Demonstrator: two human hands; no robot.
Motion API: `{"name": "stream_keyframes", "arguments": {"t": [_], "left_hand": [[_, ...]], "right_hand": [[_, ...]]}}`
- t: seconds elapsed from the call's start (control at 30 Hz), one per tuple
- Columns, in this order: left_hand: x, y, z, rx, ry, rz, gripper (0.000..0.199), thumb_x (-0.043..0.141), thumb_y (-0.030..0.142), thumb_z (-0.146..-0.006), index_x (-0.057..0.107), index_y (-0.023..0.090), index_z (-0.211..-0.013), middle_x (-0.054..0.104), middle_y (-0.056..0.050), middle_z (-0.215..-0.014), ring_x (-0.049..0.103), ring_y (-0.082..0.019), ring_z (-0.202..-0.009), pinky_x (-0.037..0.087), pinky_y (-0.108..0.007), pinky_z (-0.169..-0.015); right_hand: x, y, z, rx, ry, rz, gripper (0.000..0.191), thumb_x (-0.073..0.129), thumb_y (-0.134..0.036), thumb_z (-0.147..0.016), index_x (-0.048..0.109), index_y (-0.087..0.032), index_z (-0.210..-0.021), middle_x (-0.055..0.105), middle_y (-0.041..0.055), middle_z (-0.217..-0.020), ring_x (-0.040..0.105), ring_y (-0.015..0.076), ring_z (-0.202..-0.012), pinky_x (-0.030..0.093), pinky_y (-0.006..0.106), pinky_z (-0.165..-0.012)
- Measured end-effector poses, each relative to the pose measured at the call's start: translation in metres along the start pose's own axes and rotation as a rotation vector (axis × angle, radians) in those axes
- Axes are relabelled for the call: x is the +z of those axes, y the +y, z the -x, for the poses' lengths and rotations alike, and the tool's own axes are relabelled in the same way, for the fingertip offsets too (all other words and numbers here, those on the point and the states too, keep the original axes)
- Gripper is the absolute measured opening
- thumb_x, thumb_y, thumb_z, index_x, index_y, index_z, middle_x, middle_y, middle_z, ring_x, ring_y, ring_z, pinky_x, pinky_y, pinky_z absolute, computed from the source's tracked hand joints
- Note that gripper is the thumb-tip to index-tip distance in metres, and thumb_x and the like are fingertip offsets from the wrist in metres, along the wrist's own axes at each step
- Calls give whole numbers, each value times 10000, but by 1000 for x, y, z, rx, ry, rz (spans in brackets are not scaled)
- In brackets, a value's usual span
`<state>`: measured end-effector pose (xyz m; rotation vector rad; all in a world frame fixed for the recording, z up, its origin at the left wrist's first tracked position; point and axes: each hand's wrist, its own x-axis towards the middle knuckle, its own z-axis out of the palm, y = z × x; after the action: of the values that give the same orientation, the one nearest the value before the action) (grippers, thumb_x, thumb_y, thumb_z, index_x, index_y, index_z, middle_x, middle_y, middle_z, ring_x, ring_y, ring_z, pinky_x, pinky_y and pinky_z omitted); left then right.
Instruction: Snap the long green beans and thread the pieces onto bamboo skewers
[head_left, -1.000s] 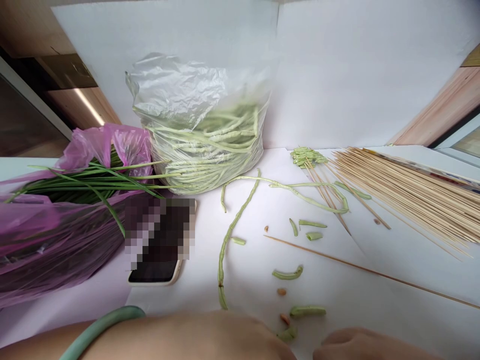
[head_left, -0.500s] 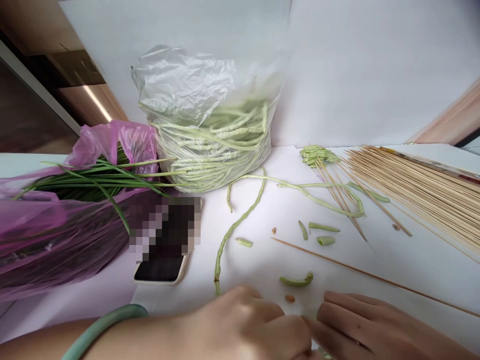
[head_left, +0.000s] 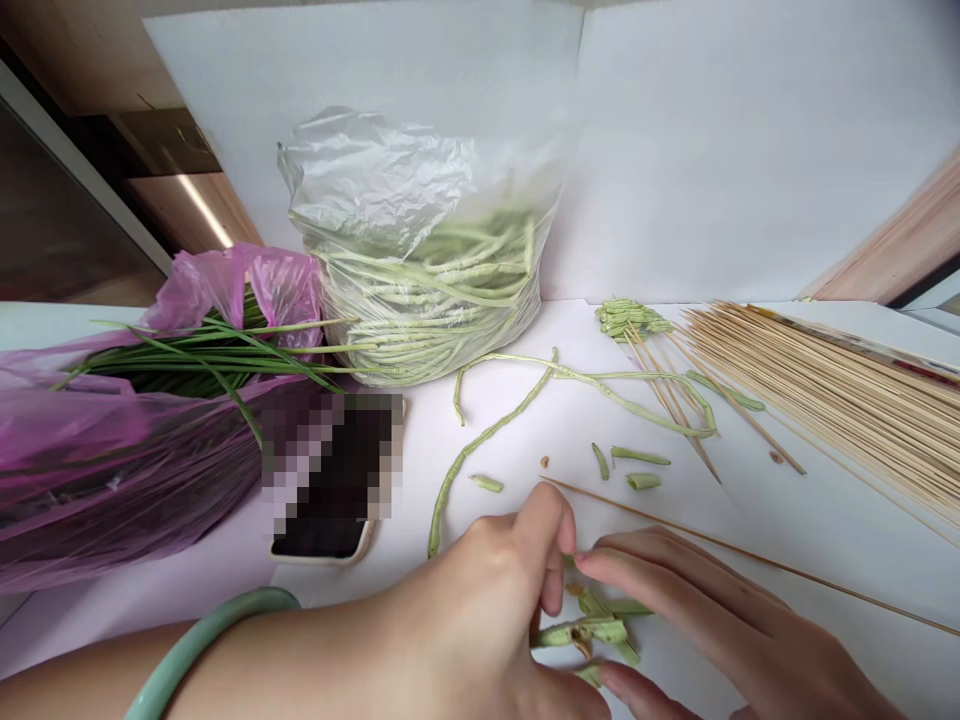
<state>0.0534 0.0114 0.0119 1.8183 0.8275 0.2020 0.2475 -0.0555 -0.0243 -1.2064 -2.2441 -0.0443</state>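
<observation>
My left hand (head_left: 480, 600), with a pale green bangle (head_left: 214, 645) on its wrist, pinches a green long bean piece (head_left: 592, 632) near the front of the white table (head_left: 495, 570). My right hand (head_left: 697, 610) lies beside it, fingers spread and curved near the same bean pieces. A thin bamboo skewer (head_left: 750, 550) passes just above my right hand. A long bean strand (head_left: 480, 450) runs across the table behind my left hand. Several short bean pieces (head_left: 637, 456) lie farther back. My fingers partly hide the bean pieces.
A clear bag of long beans (head_left: 427, 290) stands at the back, beside a pink bag (head_left: 97, 470) holding green onions (head_left: 210, 360). A phone (head_left: 322, 540) lies left. A skewer bundle (head_left: 832, 390) lies right, near a bean-wrapped cluster (head_left: 628, 318).
Both hands have moved farther onto the table and closed in over the bean pieces at the front. Those pieces now lie between my hands, and the view has shifted slightly.
</observation>
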Motion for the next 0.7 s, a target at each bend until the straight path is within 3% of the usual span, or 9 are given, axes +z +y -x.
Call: {"name": "stream_keyframes", "arguments": {"t": [0.3, 0.47, 0.6, 0.7], "left_hand": [[4, -2, -1, 31, -112, 63, 462, 685, 85, -636, 348, 243, -909, 452, 104, -662, 446, -83, -540, 345, -163, -469], [-7, 4, 4, 185, -80, -260, 98, 581, 232, -871, 488, 202, -868, 553, 29, -785, 538, -122, -691, 408, -204, -604], [-9, 11, 2, 346, -127, -656, 153, 480, 221, -942, 566, 169, -826, 630, -15, -760, 592, -172, -664, 430, -269, -610], [-5, 11, 0, 397, -162, -783, 165, 507, 202, -934, 581, 159, -793, 641, -9, -705, 590, -167, -582, 422, -271, -549]], "right_hand": [[6, 9, 17, 40, -8, -82, 176, 534, -348, -925, 671, -241, -900, 626, 49, -785, 623, 204, -756, 557, 280, -673], [-5, 7, 5, 47, -24, -137, 167, 536, -322, -940, 646, -233, -851, 605, 35, -762, 604, 182, -708, 537, 259, -636], [-16, 3, -10, 20, -107, -220, 200, 453, -206, -976, 594, -211, -834, 584, 18, -762, 584, 145, -671, 512, 229, -612], [-20, -4, -13, -57, -168, -148, 288, 344, -125, -984, 593, -195, -857, 581, 17, -742, 582, 157, -666, 498, 253, -612]]}}
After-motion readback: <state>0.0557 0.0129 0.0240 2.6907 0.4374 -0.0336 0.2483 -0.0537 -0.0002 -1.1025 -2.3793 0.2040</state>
